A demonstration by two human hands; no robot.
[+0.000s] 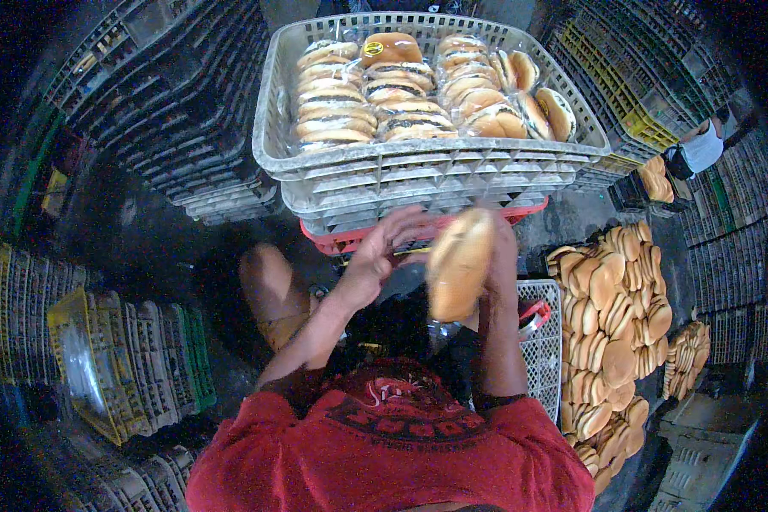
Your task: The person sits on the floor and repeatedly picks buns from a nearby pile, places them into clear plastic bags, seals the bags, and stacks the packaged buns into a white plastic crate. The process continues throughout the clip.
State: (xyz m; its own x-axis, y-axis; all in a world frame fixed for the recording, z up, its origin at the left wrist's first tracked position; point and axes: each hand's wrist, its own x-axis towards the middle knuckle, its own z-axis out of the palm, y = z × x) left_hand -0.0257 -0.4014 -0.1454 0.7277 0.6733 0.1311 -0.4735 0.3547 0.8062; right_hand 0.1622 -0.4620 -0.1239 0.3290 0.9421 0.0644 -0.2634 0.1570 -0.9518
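My right hand (500, 256) is shut on a blurred bread bun (459, 269), held upright in front of my lap. My left hand (374, 256) is just left of the bun with its fingers apart, and I see nothing in it. Directly beyond both hands stands a stack of plastic crates. The top white crate (435, 150) contains rows of filled buns (336, 96) in clear plastic wrap. One wrapped bun (390, 50) lies with its smooth top up and bears a yellow sticker.
A large heap of unwrapped buns (614, 333) lies at my right, beside a white lattice crate (541, 358) with a red-handled thing (535, 315). Tall crate stacks (185, 102) line the left, and more crates (640, 83) rise at the right. Another person (701, 150) is at the far right.
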